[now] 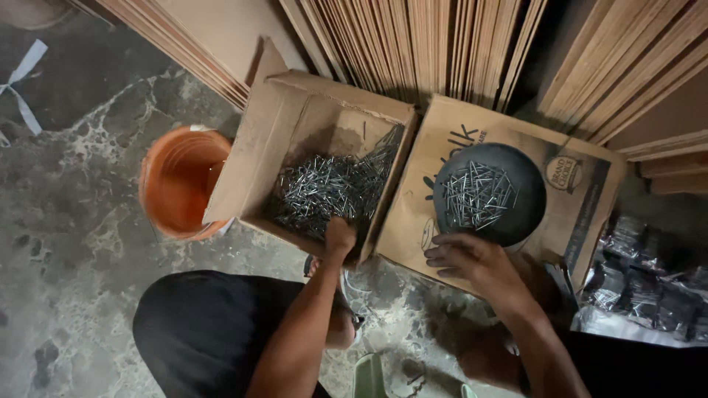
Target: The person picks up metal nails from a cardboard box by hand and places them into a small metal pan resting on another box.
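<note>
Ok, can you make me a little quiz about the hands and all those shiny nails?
1. True or false: the left hand reaches into the open brown cardboard box of loose silver metal nails.
2. What is the small pile of silver nails lying on: A) the round black dish, B) the orange plastic bucket, C) the grey stone floor?
3. Which hand rests beside the round black dish?

Key: 1 true. 2 A. 3 the right hand.

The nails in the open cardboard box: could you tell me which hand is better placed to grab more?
Left. The left hand is already in the cardboard box on the nails; the right hand rests by the black dish.
</note>
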